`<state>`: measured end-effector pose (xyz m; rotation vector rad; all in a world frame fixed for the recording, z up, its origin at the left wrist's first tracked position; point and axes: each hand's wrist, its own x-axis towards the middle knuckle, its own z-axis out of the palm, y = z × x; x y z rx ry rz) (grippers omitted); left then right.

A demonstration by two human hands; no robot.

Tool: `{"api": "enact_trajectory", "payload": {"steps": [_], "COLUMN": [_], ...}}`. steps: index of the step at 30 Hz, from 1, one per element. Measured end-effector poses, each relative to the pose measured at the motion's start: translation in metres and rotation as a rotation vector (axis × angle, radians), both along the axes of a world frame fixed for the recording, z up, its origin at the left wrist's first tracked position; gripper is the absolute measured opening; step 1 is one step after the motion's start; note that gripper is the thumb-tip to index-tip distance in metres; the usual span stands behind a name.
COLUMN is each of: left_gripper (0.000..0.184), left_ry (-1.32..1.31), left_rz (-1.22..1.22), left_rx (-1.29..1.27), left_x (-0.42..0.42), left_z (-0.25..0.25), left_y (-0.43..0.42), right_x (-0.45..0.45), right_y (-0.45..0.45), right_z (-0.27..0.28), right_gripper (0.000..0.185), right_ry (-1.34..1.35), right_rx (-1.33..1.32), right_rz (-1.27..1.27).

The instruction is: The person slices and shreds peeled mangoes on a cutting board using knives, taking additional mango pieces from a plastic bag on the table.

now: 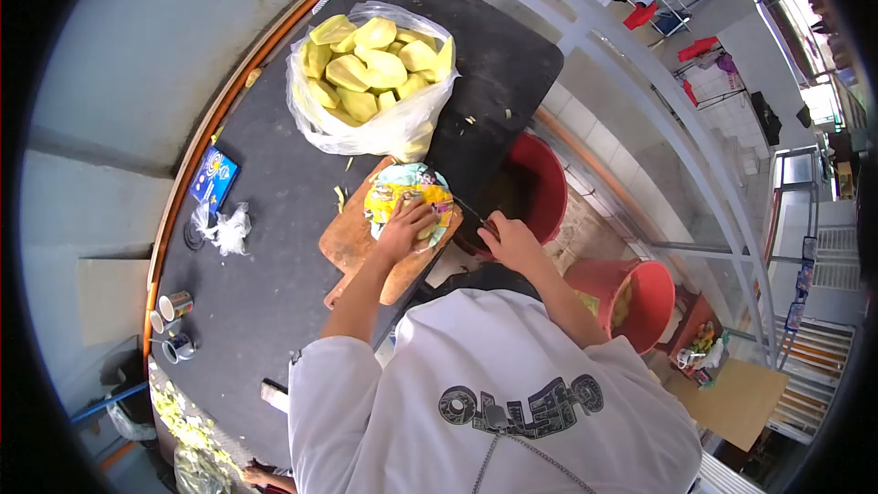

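Observation:
My left hand (409, 227) presses down, fingers bent, on a round, brightly patterned thing (391, 188), a cloth or a plate, I cannot tell which. Something pale yellow-green shows beside the fingers; what they grip is mostly hidden. Under the patterned thing lies a wooden cutting board (352, 236). My right hand (509, 242) is closed around the dark handle of a knife (468, 209), its blade pointing towards the patterned thing's right edge. Just beyond the board stands a clear plastic bag (315, 128) heaped with peeled pale yellow pieces (373, 73).
Red buckets (549, 185), (654, 306) stand right of the black table (265, 311). On its left side are a blue box (215, 177), a crumpled white plastic bag (231, 230) and several cups (176, 305). Another person's hand (259, 476) shows at the bottom left.

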<state>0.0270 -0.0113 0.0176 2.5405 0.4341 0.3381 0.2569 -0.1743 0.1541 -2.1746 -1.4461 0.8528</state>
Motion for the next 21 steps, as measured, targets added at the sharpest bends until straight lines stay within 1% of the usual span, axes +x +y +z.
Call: {"api": "enact_trajectory", "payload": {"steps": [1, 2, 3, 4, 5, 6, 7, 9, 10, 13, 15, 17, 21], "left_gripper": [0.068, 0.064, 0.064, 0.060, 0.057, 0.048, 0.048, 0.045, 0.041, 0.038, 0.040, 0.042, 0.041], "left_ry": [-0.005, -0.026, -0.023, -0.050, -0.079, -0.103, -0.099, 0.041, 0.026, 0.037, 0.071, 0.208, 0.305], "left_rz": [-0.004, 0.003, 0.001, 0.191, 0.382, 0.427, 0.426, 0.509, 0.537, 0.586, 0.579, 0.595, 0.584], "left_rx": [-0.015, -0.026, -0.024, -0.053, -0.081, -0.060, -0.061, -0.200, -0.124, -0.149, -0.109, -0.097, -0.121], "left_x": [0.001, -0.001, -0.001, -0.002, -0.004, -0.011, -0.015, -0.025, -0.024, -0.010, -0.002, 0.004, 0.014], "left_z": [0.006, 0.013, 0.030, 0.046, 0.053, 0.047, 0.042, 0.041, 0.045, 0.048, 0.048, 0.046, 0.049], "left_y": [0.000, -0.001, -0.005, -0.013, -0.020, -0.023, -0.029, -0.041, -0.049, -0.057, -0.058, -0.057, -0.053], "right_x": [-0.005, -0.009, -0.012, -0.016, -0.020, -0.023, -0.026, -0.032, -0.034, -0.039, -0.039, -0.038, -0.034], "right_y": [0.005, 0.012, 0.018, 0.022, 0.027, 0.032, 0.037, 0.046, 0.050, 0.056, 0.058, 0.059, 0.062], "right_z": [-0.002, -0.005, -0.006, -0.007, -0.008, -0.009, -0.011, -0.015, -0.016, -0.022, -0.029, -0.031, -0.035], "right_gripper": [0.029, 0.030, 0.030, 0.030, 0.031, 0.031, 0.031, 0.036, 0.036, 0.038, 0.038, 0.038, 0.037], "right_ry": [0.008, -0.067, -0.146, -0.144, -0.192, -0.239, -0.234, -0.227, -0.224, -0.242, -0.256, -0.245, -0.221], "right_rx": [0.002, -0.032, -0.065, -0.064, -0.067, -0.070, -0.071, -0.153, -0.151, -0.126, -0.124, -0.153, -0.201], "right_rz": [0.000, 0.059, 0.118, 0.116, 0.167, 0.218, 0.218, 0.284, 0.290, 0.340, 0.356, 0.358, 0.339]}}
